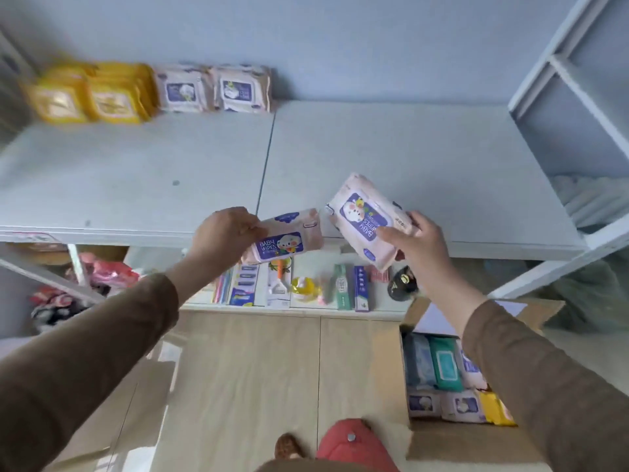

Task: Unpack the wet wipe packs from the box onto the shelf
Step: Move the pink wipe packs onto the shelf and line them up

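My left hand (223,233) grips a pink baby wipes pack (289,238) by its left end, level with the front edge of the white shelf (408,158). My right hand (417,243) holds a second pink baby wipes pack (366,218), tilted, just above the same edge. At the shelf's back left stand two pink packs (212,88) next to several yellow packs (92,95). The open cardboard box (469,441) sits on the floor at lower right, with pink, green, blue and yellow packs (446,367) inside.
A lower shelf (306,310) carries toothpaste boxes, toothbrushes and small bottles. Clothes lie in a heap at lower left (68,294). A white shelf frame (571,97) rises at the right. The floor (272,369) is pale wood.
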Tool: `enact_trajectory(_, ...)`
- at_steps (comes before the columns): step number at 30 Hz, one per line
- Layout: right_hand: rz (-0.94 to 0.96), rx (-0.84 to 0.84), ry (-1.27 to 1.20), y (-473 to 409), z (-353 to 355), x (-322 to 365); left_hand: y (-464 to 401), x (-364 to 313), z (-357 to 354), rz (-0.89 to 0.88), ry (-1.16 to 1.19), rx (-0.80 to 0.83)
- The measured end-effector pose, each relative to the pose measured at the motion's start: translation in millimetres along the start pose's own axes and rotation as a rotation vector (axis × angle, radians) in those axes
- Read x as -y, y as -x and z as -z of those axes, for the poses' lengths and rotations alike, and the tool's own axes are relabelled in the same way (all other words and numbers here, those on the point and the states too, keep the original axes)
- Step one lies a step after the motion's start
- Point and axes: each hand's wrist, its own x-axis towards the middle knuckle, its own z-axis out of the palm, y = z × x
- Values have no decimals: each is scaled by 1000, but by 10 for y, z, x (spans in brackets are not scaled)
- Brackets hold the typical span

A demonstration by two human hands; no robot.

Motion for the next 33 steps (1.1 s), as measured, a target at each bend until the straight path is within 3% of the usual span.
enact_trajectory(8, -16, 34, -70, -1063, -1087, 292, -975, 776, 637, 90, -95, -114)
enact_trajectory(22, 41, 177, 122, -3650, -2795, 638, -3315, 2135, 1223, 301, -172, -165)
enact_trajectory(29, 35, 113, 162, -4237, -3303, 710, -4173, 2514, 1376, 231, -157, -73)
enact_trajectory(33, 36, -23, 215, -4273, -3457, 639, -4432, 2615, 1380, 172, -133, -38)
